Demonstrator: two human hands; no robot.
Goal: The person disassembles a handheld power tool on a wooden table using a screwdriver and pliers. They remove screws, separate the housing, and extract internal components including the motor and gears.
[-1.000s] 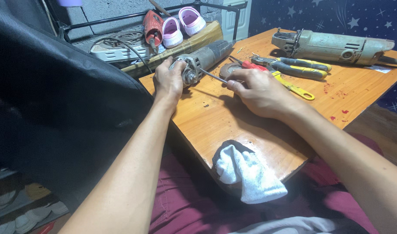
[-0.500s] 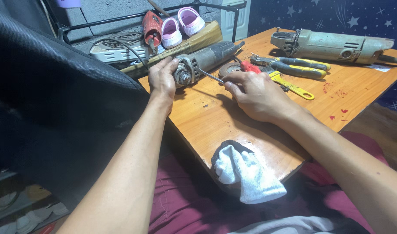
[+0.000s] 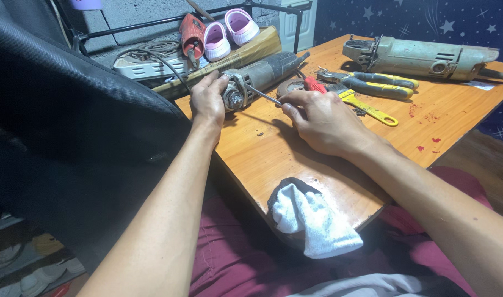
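The right hand (image 3: pixel 323 118) is covering most of the red-handled screwdriver (image 3: pixel 279 98); only a bit of red handle is showing above the knuckles, and the thin steel shaft is emerging from between thumb and forefinger, which are pinching it tightly. Its tip is disappearing into the geared head of the grey cylindrical power tool body (image 3: pixel 260 77), so the exact contact point is hard to make out. The left hand (image 3: pixel 207 102) is wrapping around that head from the near side, fingers curled and pressed against the metal, palm hiding its lower part. The tool is lying near the far left corner of the orange wooden desk (image 3: pixel 273 157), its tail pointing toward the far edge. Both forearms are reaching forward from the bottom of the view, the wrists lying low over the desk.

A white crumpled cloth (image 3: pixel 312 220) is hanging over the near edge. Yellow-handled pliers (image 3: pixel 372 85) are lying behind the right hand, and a large grey-green angle grinder (image 3: pixel 427 55) is resting along the far right edge, its cord end cut off.
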